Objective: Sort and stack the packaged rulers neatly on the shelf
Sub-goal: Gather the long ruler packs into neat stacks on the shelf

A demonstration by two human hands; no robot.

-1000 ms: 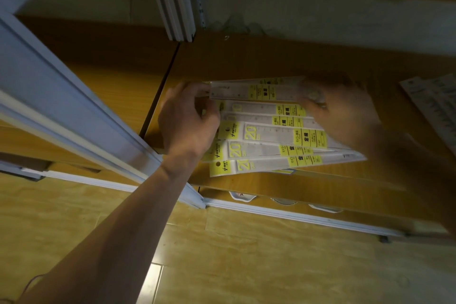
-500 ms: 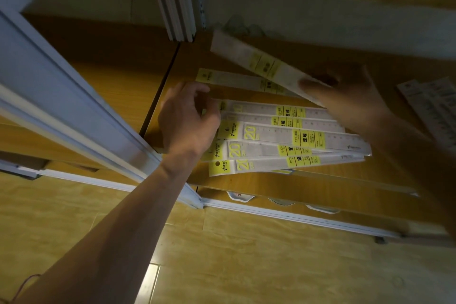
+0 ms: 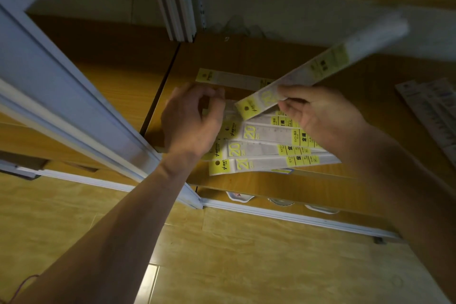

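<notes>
Several packaged rulers [image 3: 266,148] with yellow "20" labels lie fanned out on the wooden shelf [image 3: 271,185]. One more packaged ruler [image 3: 232,80] lies apart behind them. My right hand [image 3: 320,116] pinches a lifted packaged ruler [image 3: 320,66] near its yellow end; it slants up to the right, its far end blurred. My left hand [image 3: 190,121] hovers at the left ends of the fanned rulers with fingers curled; whether it holds one is hidden.
A white shelf upright [image 3: 74,111] runs diagonally at the left. More packaged rulers [image 3: 431,111] lie at the right edge of the shelf. White vertical rails [image 3: 177,10] stand at the back. Round items [image 3: 239,196] show on the level below.
My right hand lifted one packaged ruler off the pile and swung it so its far end now points up to the right. My left hand stayed at the pile's left ends.
</notes>
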